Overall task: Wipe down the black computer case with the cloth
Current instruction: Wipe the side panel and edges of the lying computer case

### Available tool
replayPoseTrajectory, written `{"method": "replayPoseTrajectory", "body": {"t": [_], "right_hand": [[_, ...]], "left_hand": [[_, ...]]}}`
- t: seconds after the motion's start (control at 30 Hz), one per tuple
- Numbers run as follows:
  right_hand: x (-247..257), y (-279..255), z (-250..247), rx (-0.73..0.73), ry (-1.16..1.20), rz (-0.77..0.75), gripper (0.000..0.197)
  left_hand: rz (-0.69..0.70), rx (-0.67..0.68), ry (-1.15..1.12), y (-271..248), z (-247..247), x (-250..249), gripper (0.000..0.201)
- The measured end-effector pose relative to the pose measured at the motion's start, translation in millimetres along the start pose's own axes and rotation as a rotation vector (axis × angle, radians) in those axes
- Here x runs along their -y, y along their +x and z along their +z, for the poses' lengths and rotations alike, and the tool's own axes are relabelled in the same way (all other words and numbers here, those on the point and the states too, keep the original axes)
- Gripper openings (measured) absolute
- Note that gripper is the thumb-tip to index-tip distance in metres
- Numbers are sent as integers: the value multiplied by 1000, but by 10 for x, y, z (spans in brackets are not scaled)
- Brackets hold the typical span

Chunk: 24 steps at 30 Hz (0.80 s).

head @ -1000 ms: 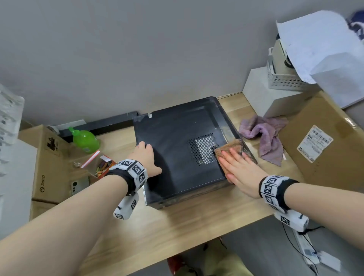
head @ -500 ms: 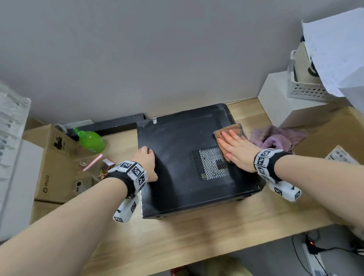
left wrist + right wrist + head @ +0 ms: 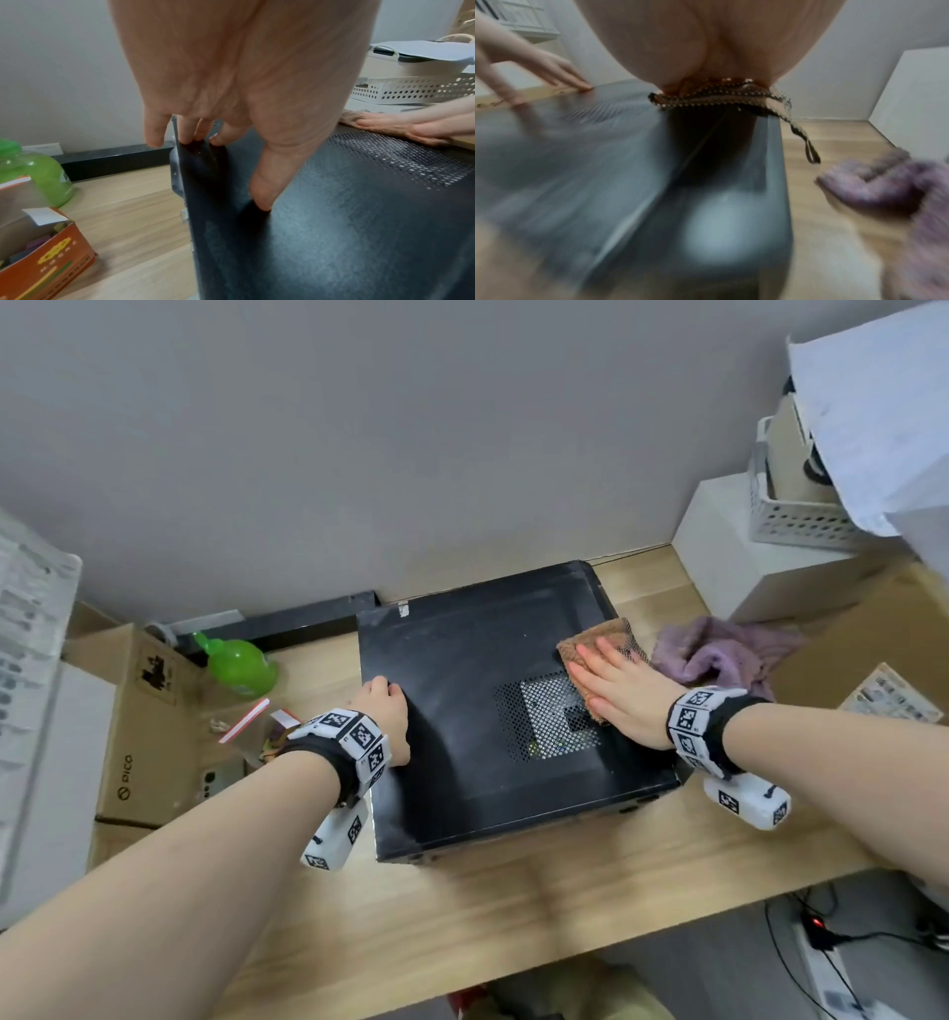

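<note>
The black computer case [image 3: 462, 706] lies flat on the wooden desk, its mesh vent [image 3: 549, 716] facing up. A brown cloth [image 3: 601, 636] lies on the case's right edge, with my right hand [image 3: 616, 690] pressing it flat with straight fingers. My left hand [image 3: 385, 711] rests on the case's left edge, fingers [image 3: 195, 130] bent down over it and thumb [image 3: 262, 194] on the top panel [image 3: 359, 223]. In the blurred right wrist view the cloth [image 3: 721, 97] sits under my palm on the case [image 3: 603, 162].
A purple cloth [image 3: 714, 649] lies right of the case. A green bottle [image 3: 241, 665], an orange box [image 3: 43, 259] and cardboard boxes [image 3: 144, 711] stand at the left. A white box [image 3: 739, 557] with a basket [image 3: 801, 516] and a large carton [image 3: 862, 660] are at the right.
My right hand has slid the brown cloth away from me along the case's right side, from near the front to beside the vent's far end. The left hand stays on the left edge.
</note>
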State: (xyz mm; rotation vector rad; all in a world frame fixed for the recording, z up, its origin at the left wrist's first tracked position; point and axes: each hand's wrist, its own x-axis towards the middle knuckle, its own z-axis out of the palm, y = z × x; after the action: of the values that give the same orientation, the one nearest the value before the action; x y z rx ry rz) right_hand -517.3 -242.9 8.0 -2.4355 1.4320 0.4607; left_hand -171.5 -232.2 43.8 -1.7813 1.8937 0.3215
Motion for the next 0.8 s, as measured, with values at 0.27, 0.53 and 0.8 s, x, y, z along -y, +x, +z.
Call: {"method": "replayPoseTrajectory", "body": {"t": [0.27,0.53,0.8], "right_hand": [[506,-730,203,62,4,-16,82],[1719,-393,290,-47,12,-254,60],[2418,-26,304,-141,-104,-553,59]], "left_hand": [[58,-81,-77,-148,141,119,61],[185,-1,-87,-322,222,332,59],[331,-13,-205,-489,150,517,58]]}}
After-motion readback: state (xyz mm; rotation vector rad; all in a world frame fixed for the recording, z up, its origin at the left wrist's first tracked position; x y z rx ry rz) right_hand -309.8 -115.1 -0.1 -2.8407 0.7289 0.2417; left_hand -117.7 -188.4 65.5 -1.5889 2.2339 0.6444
